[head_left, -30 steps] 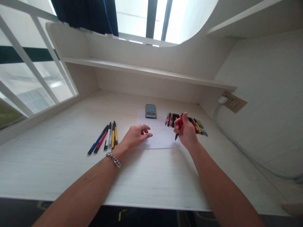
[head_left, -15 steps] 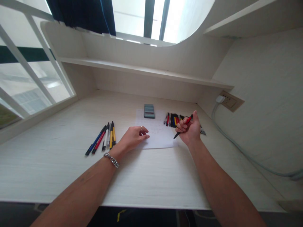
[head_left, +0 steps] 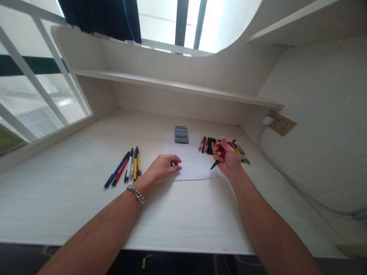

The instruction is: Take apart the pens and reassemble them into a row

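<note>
A red and black pen (head_left: 223, 154) sits slantwise in my right hand (head_left: 229, 158), its dark tip pointing down-left over the right edge of a white sheet of paper (head_left: 192, 172). The fingers are curled around the barrel and the thumb points up. My left hand (head_left: 164, 166) lies at the sheet's left edge, fingers loosely bent and apart, with nothing in it. Faint marks show on the paper, too small to read. Behind my right hand, and partly hidden by it, a row of several pens (head_left: 209, 146) lies on the desk.
Several pens (head_left: 124, 168) in blue, red, white and yellow lie left of my left hand. A small dark blurred rectangle (head_left: 181, 135) sits at the sheet's top. A shelf (head_left: 172, 84) spans the desk's back. A cable (head_left: 282, 172) runs from the wall socket (head_left: 281, 123) at right.
In my right hand the thumb has moved left, away from the pen's upper end, which now sticks out further right. My left hand stays almost in place.
</note>
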A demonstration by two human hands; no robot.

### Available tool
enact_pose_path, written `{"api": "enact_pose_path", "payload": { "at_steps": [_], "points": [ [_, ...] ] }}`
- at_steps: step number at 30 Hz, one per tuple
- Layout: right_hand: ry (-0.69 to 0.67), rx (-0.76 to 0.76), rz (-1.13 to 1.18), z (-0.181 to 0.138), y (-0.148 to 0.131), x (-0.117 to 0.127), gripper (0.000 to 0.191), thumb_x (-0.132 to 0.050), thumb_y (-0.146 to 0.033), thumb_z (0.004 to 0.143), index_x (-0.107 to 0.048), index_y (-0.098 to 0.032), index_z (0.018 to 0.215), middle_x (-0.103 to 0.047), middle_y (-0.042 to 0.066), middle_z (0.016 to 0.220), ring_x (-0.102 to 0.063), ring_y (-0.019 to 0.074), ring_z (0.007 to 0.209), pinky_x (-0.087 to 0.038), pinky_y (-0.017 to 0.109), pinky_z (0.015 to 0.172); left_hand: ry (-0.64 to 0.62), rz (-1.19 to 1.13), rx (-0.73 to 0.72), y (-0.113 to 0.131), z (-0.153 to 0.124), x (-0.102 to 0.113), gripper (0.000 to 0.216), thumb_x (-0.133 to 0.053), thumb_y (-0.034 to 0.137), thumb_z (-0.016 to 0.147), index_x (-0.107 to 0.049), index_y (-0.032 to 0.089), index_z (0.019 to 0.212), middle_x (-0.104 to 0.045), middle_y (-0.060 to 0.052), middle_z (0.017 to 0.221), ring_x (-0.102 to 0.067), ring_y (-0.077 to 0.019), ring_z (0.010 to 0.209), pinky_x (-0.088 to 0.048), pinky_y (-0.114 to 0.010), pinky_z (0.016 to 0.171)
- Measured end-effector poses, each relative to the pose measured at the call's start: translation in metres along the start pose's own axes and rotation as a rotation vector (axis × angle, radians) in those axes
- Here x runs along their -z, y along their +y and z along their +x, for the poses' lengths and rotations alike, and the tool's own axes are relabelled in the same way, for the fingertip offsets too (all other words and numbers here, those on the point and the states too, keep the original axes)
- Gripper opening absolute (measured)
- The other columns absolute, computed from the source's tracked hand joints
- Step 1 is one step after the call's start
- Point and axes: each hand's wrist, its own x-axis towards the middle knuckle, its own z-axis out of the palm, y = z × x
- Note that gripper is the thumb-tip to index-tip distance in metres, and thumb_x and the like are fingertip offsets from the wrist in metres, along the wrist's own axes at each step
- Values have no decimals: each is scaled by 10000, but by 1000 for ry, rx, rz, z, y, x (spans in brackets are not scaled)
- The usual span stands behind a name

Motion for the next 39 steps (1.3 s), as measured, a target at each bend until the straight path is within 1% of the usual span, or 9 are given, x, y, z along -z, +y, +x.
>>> {"api": "enact_pose_path", "payload": {
  "at_steps": [4,9,11,15,17,21,25,29,39],
  "points": [
    [109,-36,-191,2,12,1,553,-498,-684,762,-604,-165,607,-608,48,562,-499,97,448,-343,215,372,-14,23,-6,-1,0,-2,244,-653,310,711,-714,201,922,-706,-43,814,-615,-169,711,-448,-267,634],
    [134,-116,-305,-1,15,-1,685,-383,-800,719,-598,-157,623,-420,-20,352,-347,69,283,-231,194,291,-29,48,-5,0,-1,-1,279,-656,314,705,-714,216,960,-704,-38,807,-614,-168,691,-440,-264,630],
    [105,-160,-299,-3,15,-2,658,-426,-775,725,-623,-148,694,-490,-1,396,-412,77,312,-284,188,301,-35,63,-3,1,-1,0,292,-658,322,703,-713,223,972,-703,-38,801,-613,-171,686,-435,-265,624],
    [18,-258,-308,-5,23,-5,520,-563,-644,753,-647,-134,811,-680,90,665,-609,123,518,-465,210,439,-38,81,-5,1,0,0,306,-667,343,691,-719,225,969,-698,-42,780,-609,-180,682,-429,-271,613],
    [-23,-220,-346,-4,31,-7,407,-672,-544,712,-628,-149,800,-679,66,674,-605,115,531,-461,201,456,-29,79,-11,0,0,-1,313,-673,350,683,-723,219,964,-695,-49,777,-607,-184,687,-429,-272,614],
    [-11,-4,-554,-3,46,-8,261,-753,-348,638,-574,-177,721,-533,-51,485,-443,63,394,-316,163,366,-46,77,-7,-1,1,-1,323,-663,359,688,-720,217,973,-697,-52,809,-611,-187,717,-431,-272,632],
    [-20,44,-768,-2,54,-8,176,-633,-327,710,-637,-164,776,-629,9,590,-502,86,456,-357,186,412,-87,82,32,-1,2,-1,350,-649,366,699,-708,203,1002,-698,-56,859,-613,-181,737,-429,-269,658],
    [-23,126,-927,-4,56,-9,172,-620,-309,689,-673,-163,763,-662,29,628,-554,112,515,-390,204,461,-94,84,31,-1,2,-2,353,-649,372,698,-705,206,1005,-698,-55,885,-612,-180,750,-427,-272,670],
    [-12,157,-1057,-8,53,-14,172,-567,-289,689,-682,-163,707,-650,14,584,-567,125,521,-385,220,481,-80,106,8,-2,2,-2,358,-636,380,697,-706,213,1006,-697,-53,901,-608,-181,754,-423,-266,659]
  ]
}}
